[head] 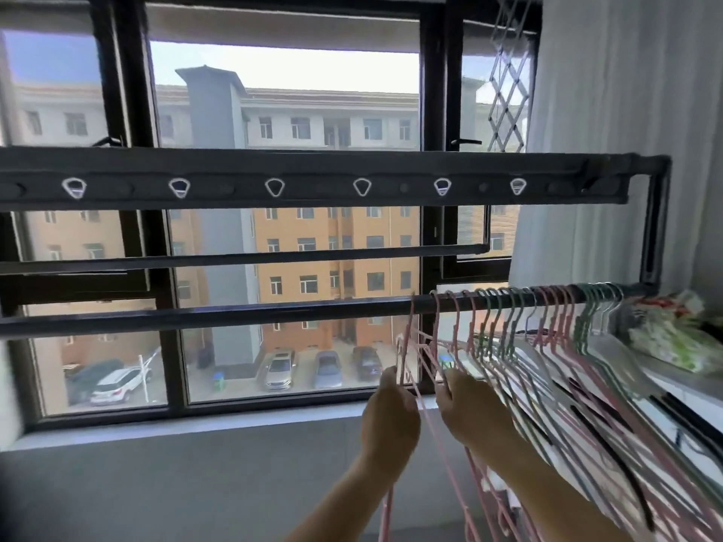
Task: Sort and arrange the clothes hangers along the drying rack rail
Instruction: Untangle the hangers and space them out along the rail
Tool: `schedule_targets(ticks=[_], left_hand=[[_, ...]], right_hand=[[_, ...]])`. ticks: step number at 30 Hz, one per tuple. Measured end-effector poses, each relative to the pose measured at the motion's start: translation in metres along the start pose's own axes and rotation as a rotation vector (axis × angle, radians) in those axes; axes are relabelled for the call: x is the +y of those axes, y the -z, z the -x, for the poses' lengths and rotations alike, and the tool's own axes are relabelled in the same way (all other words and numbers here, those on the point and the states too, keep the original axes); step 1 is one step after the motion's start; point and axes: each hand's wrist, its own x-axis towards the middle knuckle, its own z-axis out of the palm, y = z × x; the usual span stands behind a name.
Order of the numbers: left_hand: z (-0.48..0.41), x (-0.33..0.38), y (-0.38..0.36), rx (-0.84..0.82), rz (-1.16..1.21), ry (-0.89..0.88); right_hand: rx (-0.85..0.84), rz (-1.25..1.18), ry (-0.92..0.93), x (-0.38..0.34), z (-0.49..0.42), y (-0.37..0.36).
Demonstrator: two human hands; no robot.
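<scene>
**Both hands on the pink hangers at the loose end of the bunch**

Left hand [389, 404] and right hand [465, 408], low centre-right, each have fingers curled round one of the pink hangers [430, 346]. My guess is they're peeling those off the pack to space them out. The rest of the hangers [547, 365], pink and green mixed, hang crammed together at the right end of the rail [234, 315], lower right. The long stretch of rail running left is probably where they're headed.

Dark-framed window [430, 111], apartment blocks [332, 248] outside, parked cars [279, 369] below, white curtain [606, 91], floral bundle [673, 334] at right
</scene>
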Motion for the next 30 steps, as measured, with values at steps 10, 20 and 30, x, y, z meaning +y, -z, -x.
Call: schedule_targets(ticks=[10,20,30], left_hand=[[0.001,-0.057,0.114,0.177,0.046,-0.011],[0.003,-0.166,0.284,0.292,-0.056,0.110],[0.011,-0.280,0.492,0.445,-0.103,0.164]], right_hand=[[0.000,-0.332,0.167,-0.095,0.018,-0.032],[-0.135,-0.443,0.310,-0.258,0.036,-0.096],[-0.201,-0.622,0.332,-0.464,0.079,-0.178]])
